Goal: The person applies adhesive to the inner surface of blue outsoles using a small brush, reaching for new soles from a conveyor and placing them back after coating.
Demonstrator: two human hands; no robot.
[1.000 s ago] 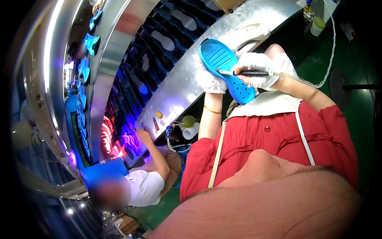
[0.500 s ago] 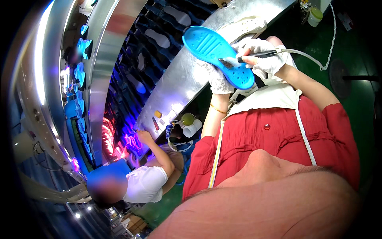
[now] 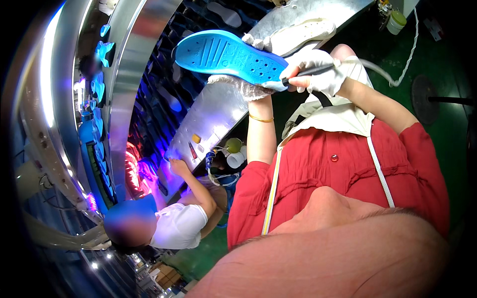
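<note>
A bright blue shoe sole [image 3: 223, 57] with ribs, holes and a raised rim lies tilted over the metal bench. My left hand [image 3: 243, 88], in a white fabric glove, grips it from beneath, with its fingertips showing over the far edge. My gloved right hand [image 3: 318, 74] is closed around a dark-handled brush [image 3: 318, 70] with a pale hose running from its rear end. The brush's tip is at the sole's near right end, its bristles largely hidden there. A whitish shoe sole [image 3: 308, 32] rests on the bench just beyond my hands.
The metal bench [image 3: 198, 119] runs alongside a conveyor [image 3: 218, 35] carrying several soles. On the bench lie a yellow block [image 3: 197, 138] and a red-handled tool [image 3: 193, 150]. A co-worker in a white shirt [image 3: 179, 223] sits at the left. A lidded tub [image 3: 396, 22] stands far right.
The blue sole has moved left with my left hand and turned more level. The brush has shifted from the sole's middle to its right end.
</note>
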